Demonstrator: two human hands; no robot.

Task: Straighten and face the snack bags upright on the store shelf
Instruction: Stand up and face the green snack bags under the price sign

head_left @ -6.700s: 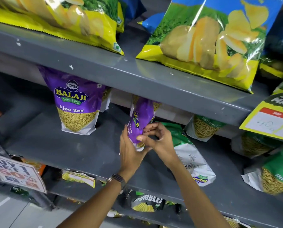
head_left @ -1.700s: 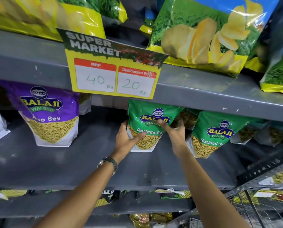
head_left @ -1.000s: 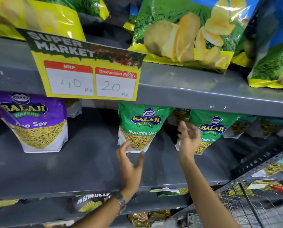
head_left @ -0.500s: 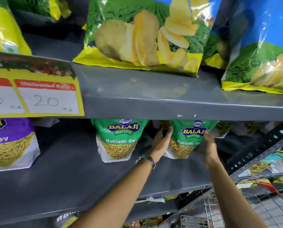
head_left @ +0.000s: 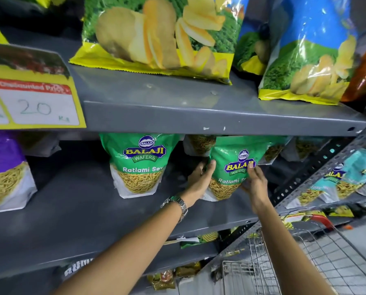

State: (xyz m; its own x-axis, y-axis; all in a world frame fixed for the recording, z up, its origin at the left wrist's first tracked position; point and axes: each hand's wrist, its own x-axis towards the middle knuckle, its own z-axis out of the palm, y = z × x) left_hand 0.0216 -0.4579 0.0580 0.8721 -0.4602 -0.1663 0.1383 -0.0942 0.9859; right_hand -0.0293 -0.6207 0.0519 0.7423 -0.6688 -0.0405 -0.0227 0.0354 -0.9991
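Observation:
A green Ratlami Sev bag [head_left: 229, 167] stands on the grey middle shelf [head_left: 92, 209], tilted slightly. My left hand [head_left: 199, 179] presses its left edge and my right hand [head_left: 255, 182] grips its right side, thumb on the front. To its left a second green Ratlami Sev bag [head_left: 140, 165] stands upright, front facing me. A purple Aloo Sev bag [head_left: 3, 171] stands at the far left. More green bags [head_left: 201, 143] sit behind, partly hidden by the upper shelf.
The upper shelf [head_left: 199, 116] carries large potato chip bags [head_left: 156, 37] and a yellow price sign [head_left: 35, 99]. A wire shopping cart [head_left: 295, 262] stands at the lower right. A neighbouring rack holds teal snack bags [head_left: 348, 175]. Lower shelves hold more packets.
Both hands have moved from the first green bag to the second one on the right and closed on its sides. The view has shifted rightward.

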